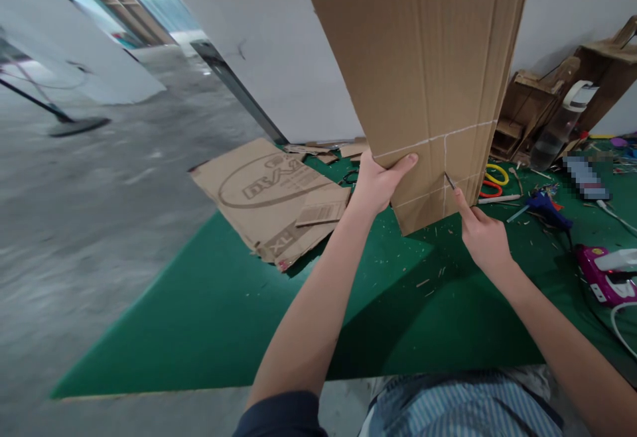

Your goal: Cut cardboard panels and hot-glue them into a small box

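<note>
A tall brown cardboard sheet (418, 59) stands upright above the green table, with pale lines crossing its lower part. My left hand (381, 182) grips its lower left edge, the thumb lying on the front face. In my right hand (480, 228) is a slim, dark-tipped tool (450, 180); its tip touches the cardboard by the vertical pale line. The index finger stretches along the tool. Whether the tip has gone through the cardboard I cannot tell.
Flattened printed cardboard (269, 191) lies left on the green table (199, 331). At the right are yellow-and-red-handled scissors (492, 188), a blue glue gun (547, 210), a clear bottle (560, 128), a phone (587, 178), a magenta power strip (597, 276) and wooden pieces (532, 105).
</note>
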The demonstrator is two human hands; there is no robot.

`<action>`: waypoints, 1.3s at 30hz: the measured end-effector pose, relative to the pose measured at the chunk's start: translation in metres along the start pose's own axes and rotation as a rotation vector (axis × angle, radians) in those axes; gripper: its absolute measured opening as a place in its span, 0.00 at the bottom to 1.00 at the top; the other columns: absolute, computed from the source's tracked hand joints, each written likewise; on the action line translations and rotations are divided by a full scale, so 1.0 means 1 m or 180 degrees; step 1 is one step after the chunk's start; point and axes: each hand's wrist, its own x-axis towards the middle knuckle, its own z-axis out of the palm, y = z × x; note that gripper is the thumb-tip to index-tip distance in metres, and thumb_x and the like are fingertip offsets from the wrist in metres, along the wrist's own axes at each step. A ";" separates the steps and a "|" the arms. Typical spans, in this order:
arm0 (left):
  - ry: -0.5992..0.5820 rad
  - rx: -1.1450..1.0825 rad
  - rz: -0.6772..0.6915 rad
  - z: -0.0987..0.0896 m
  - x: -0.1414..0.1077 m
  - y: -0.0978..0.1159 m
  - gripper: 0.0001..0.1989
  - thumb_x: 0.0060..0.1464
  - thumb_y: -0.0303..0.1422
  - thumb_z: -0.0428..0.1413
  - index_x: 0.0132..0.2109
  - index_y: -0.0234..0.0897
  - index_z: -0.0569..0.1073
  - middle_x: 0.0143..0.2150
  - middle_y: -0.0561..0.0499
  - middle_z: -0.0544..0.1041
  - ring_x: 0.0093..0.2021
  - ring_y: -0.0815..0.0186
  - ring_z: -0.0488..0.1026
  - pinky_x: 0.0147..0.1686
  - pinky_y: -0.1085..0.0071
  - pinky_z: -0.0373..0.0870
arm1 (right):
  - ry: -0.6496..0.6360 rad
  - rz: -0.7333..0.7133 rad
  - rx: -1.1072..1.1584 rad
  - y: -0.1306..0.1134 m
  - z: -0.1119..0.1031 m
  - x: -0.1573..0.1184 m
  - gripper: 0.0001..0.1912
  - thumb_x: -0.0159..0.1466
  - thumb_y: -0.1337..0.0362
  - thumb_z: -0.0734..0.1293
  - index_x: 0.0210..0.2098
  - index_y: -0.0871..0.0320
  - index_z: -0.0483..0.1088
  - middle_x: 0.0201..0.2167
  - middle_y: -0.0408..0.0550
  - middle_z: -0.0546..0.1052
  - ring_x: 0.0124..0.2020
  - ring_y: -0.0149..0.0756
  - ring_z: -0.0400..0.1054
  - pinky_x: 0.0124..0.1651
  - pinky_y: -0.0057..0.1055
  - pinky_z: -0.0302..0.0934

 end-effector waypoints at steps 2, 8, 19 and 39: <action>-0.0003 0.0014 0.0002 0.000 0.000 0.000 0.21 0.45 0.45 0.66 0.43 0.38 0.76 0.46 0.45 0.80 0.49 0.54 0.76 0.51 0.55 0.74 | -0.0042 0.0009 -0.0063 0.000 0.000 -0.002 0.40 0.57 0.78 0.56 0.69 0.55 0.53 0.22 0.40 0.68 0.19 0.27 0.52 0.22 0.27 0.42; -0.0060 -0.0021 -0.0004 0.000 0.001 0.000 0.21 0.46 0.44 0.66 0.45 0.39 0.75 0.47 0.43 0.79 0.50 0.53 0.75 0.52 0.54 0.73 | -0.0038 -0.0028 -0.0129 0.003 0.001 -0.005 0.41 0.57 0.78 0.56 0.69 0.53 0.52 0.22 0.39 0.68 0.19 0.27 0.53 0.22 0.27 0.42; 0.0026 -0.0110 -0.0016 0.000 0.004 -0.002 0.24 0.43 0.46 0.67 0.46 0.39 0.76 0.47 0.45 0.80 0.49 0.54 0.76 0.52 0.54 0.73 | -0.0233 -0.0087 -0.0138 0.003 -0.004 0.012 0.42 0.56 0.74 0.59 0.70 0.55 0.49 0.26 0.43 0.71 0.18 0.27 0.53 0.22 0.27 0.43; 0.0025 -0.0021 -0.0026 -0.001 0.002 -0.004 0.20 0.45 0.43 0.66 0.44 0.39 0.76 0.46 0.45 0.80 0.47 0.55 0.77 0.49 0.56 0.75 | -0.0290 -0.0025 -0.0177 0.001 -0.001 -0.002 0.39 0.58 0.76 0.57 0.68 0.53 0.54 0.23 0.40 0.69 0.18 0.26 0.52 0.21 0.27 0.42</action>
